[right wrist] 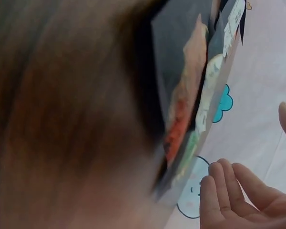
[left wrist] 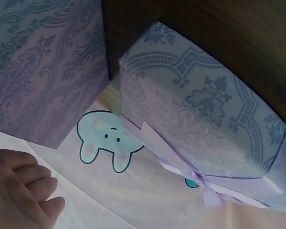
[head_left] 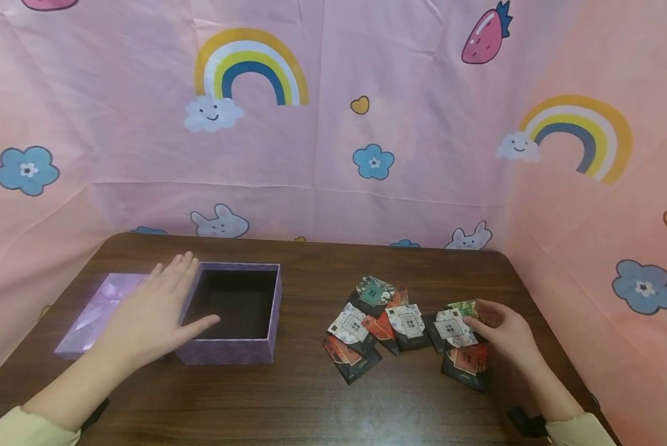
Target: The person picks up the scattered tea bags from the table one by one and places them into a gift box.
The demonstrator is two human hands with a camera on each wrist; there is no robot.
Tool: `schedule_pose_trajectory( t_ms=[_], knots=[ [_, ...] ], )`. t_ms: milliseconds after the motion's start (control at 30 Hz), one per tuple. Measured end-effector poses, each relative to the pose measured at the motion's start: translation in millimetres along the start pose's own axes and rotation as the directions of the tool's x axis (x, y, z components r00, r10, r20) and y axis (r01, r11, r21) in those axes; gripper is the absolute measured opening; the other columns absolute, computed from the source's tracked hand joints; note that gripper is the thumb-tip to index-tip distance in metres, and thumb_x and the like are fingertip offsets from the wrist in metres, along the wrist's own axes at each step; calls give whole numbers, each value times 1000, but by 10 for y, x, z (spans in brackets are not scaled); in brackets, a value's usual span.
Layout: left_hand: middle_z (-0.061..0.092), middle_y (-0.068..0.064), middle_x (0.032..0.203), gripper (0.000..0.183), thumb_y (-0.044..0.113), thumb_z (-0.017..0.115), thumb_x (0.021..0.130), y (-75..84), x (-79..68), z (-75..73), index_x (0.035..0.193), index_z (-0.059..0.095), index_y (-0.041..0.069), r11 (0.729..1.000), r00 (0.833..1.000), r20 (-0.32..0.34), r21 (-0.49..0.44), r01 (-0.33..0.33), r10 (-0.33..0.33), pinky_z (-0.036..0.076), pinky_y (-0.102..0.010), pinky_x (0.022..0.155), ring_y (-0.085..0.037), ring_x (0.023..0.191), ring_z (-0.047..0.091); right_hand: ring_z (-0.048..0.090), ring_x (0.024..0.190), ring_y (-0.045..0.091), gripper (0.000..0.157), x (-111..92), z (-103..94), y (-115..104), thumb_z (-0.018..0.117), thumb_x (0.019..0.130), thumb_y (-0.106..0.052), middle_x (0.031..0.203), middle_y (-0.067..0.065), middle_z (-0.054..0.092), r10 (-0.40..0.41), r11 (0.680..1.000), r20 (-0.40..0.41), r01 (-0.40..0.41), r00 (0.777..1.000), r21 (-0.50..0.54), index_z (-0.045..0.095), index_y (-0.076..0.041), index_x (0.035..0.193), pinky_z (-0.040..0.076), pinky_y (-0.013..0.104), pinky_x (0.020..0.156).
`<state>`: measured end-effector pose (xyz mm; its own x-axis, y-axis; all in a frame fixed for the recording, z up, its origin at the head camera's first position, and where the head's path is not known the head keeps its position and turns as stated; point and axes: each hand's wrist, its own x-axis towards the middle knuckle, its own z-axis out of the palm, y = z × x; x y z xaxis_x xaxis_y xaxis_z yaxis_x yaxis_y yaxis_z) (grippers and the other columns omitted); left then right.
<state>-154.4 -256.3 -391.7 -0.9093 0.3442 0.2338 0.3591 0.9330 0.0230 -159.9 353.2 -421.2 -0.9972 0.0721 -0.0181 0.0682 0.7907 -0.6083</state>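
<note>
My left hand [head_left: 155, 316] is spread flat with straight fingers over the left side of an uncovered purple patterned box [head_left: 227, 353]; its black inside shows. Beyond the wrist lies the matching lid [head_left: 96, 319] with a ribbon bow, also seen as the lid [left wrist: 200, 105] in the left wrist view. On the right, my right hand [head_left: 506, 337] is at a small group of flat packets, its thumb beside a white-labelled packet [head_left: 454, 328] and its fingers near a green one [head_left: 463, 307]. In the right wrist view, thumb and fingers [right wrist: 224, 191] stand apart with nothing between them.
A second, larger heap of overlapping dark packets [head_left: 405, 325] with white, orange and green labels lies mid-table. An orange-labelled packet [head_left: 468, 359] is nearest the front in the right group. Pink printed cloth [head_left: 333, 142] hangs around the brown wooden table [head_left: 311, 402].
</note>
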Motion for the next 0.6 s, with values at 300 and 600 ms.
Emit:
schedule_pose_trajectory(
  t_ms=[300,600],
  knots=[
    [31,-33,169,112,70,67,91,-27,-1,88,161,32,-11,1000,1000,7,14,-23,23,12,-57,137,-51,155,35,64,129,48,66,40,101,109,76,100,-29,140,34,64,81,993,64,-86,995,84,53,12,147,63,48,97],
    [31,-33,169,106,64,67,95,-31,-5,111,162,30,-11,998,998,16,-16,-60,60,5,-47,138,-50,156,35,64,128,49,68,83,141,140,80,97,-28,139,35,64,96,990,77,-103,992,100,54,13,145,62,51,100]
  ],
)
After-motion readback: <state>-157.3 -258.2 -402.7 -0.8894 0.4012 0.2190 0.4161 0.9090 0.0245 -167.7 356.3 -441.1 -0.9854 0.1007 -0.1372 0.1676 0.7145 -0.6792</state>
